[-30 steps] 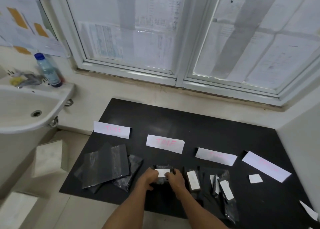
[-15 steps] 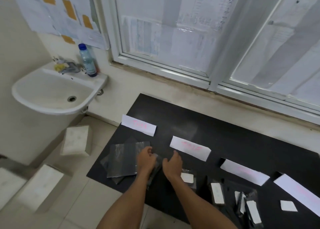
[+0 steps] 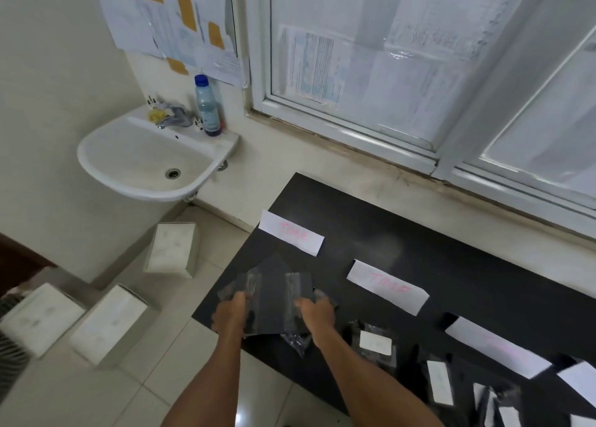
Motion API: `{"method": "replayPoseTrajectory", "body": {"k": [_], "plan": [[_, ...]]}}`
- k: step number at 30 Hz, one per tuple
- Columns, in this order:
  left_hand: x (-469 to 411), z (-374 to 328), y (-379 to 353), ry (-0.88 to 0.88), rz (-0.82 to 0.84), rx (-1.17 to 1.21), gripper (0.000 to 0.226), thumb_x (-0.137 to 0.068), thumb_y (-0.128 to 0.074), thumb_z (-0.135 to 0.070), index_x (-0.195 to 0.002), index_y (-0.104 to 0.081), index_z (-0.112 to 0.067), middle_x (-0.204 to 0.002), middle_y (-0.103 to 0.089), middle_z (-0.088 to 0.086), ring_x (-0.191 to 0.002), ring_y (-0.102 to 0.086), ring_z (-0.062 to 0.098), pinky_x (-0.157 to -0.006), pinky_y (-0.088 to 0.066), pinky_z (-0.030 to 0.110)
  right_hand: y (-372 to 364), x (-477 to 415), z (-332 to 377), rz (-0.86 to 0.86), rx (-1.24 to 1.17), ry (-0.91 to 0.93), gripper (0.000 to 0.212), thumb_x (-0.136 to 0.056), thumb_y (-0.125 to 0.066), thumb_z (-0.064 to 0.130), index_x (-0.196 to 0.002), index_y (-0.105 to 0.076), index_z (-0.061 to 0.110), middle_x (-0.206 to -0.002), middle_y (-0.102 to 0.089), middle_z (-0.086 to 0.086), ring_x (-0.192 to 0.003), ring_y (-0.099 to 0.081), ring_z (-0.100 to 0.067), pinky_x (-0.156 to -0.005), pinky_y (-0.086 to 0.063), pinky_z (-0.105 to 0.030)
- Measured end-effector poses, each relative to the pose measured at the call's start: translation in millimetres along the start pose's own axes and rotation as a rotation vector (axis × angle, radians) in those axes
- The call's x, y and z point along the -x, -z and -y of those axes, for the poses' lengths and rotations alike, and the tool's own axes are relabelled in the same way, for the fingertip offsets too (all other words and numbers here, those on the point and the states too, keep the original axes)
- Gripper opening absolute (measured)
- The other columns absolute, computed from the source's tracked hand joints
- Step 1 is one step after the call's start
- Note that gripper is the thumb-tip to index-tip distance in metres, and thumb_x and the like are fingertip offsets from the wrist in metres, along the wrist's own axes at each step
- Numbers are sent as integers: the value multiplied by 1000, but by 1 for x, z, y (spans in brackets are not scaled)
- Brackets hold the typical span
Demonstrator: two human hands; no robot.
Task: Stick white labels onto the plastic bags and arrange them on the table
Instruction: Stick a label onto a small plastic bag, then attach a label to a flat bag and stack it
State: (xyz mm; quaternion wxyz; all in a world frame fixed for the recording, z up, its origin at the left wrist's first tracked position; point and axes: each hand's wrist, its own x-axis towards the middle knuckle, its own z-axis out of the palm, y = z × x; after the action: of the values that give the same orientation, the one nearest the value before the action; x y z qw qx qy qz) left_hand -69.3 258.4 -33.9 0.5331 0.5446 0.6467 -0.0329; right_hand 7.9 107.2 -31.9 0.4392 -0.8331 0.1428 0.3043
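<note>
Two bare forearms enter from the lower frame edge. No sleeve covers either arm up to that edge. Left hand: ungloved, with no ring, watch or wristband showing on the side that faces the camera. Right hand: likewise ungloved and unadorned on its visible side. Fingertips partly hidden; nails cannot be made out.

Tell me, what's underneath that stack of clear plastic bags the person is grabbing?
Under the stack of clear plastic bags lies the black table, dark through the plastic. A crumpled bag pokes out below. Left hand and right hand cover the stack's edges.
</note>
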Motion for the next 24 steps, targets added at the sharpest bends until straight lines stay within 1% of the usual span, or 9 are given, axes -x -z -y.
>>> {"method": "replayPoseTrajectory", "body": {"k": [1, 3, 5, 8, 12, 14, 17, 20, 24], "plan": [[7, -3, 3, 17, 12, 56, 51, -70, -63, -39, -104, -66, -1, -107, -65, 20, -95, -61, 37, -88, -53, 49, 7, 7, 3, 5, -31, -14, 47, -67, -66, 37, -109, -64, 16, -107, -67, -4, -98, -59, -25, -92, -46, -34], [16, -6, 7, 31, 10, 131, 41, -73, -67, -31, -98, -66, 2, -101, -65, 19, -89, -62, 36, -84, -56, 49, 21, 18, 7, 42, -68, -42, 27, -79, -68, 23, -103, -68, 11, -99, -66, -5, -84, -57, -21, -78, -43, -27], [22, -6, 6, 18, 14, 139, 46, -71, -69, -33, -101, -65, 2, -100, -65, 17, -89, -63, 36, -84, -56, 48, 29, 17, 2, 42, -90, -48, 23, -82, -69, 18, -101, -70, 6, -97, -67, -7, -79, -56, -18, -71, -41, -25], [39, -10, -11, -82, 90, 163, 56, -68, -70, -38, -113, -61, -6, -104, -65, 15, -90, -62, 33, -85, -54, 50, 46, 29, 1, -57, -215, -21, 32, -81, -71, 25, -108, -67, 8, -103, -68, -7, -86, -60, -20, -74, -45, -27], [76, -31, -46, -141, 284, 166, 57, -75, -75, -31, -118, -61, 3, -107, -65, 15, -93, -62, 33, -82, -52, 40, 87, 39, -3, -231, -368, -14, 32, -90, -60, 35, -109, -51, 11, -101, -62, -4, -88, -56, -22, -80, -44, -30], [103, -41, -71, -167, 403, 139, 55, -74, -78, -30, -115, -63, 3, -103, -67, 17, -93, -64, 34, -83, -54, 40, 120, 41, -13, -339, -381, -17, 30, -93, -55, 35, -109, -50, 10, -105, -63, -7, -95, -58, -27, -82, -42, -31], [161, -39, -121, -262, 562, 19, 42, -76, -79, -26, -107, -64, -2, -88, -66, 11, -78, -64, 26, -65, -50, 31, 185, 42, -49, -448, -439, -46, 32, -93, -55, 34, -111, -53, 8, -107, -61, -8, -104, -57, -30, -83, -40, -30], [210, -28, -171, -260, 685, -74, 47, -72, -81, -28, -106, -65, 0, -90, -69, 13, -80, -67, 28, -62, -52, 31, 248, 45, -87, -543, -461, -93, 34, -93, -56, 33, -114, -53, 8, -114, -61, -12, -106, -57, -31, -85, -42, -32], [282, 6, -247, -265, 845, -197, 39, -77, -79, -25, -103, -65, 0, -87, -69, 12, -76, -66, 26, -59, -51, 30, 338, 56, -156, -662, -495, -146, 35, -92, -58, 29, -117, -55, 5, -116, -61, -12, -109, -56, -30, -86, -41, -30]]}}
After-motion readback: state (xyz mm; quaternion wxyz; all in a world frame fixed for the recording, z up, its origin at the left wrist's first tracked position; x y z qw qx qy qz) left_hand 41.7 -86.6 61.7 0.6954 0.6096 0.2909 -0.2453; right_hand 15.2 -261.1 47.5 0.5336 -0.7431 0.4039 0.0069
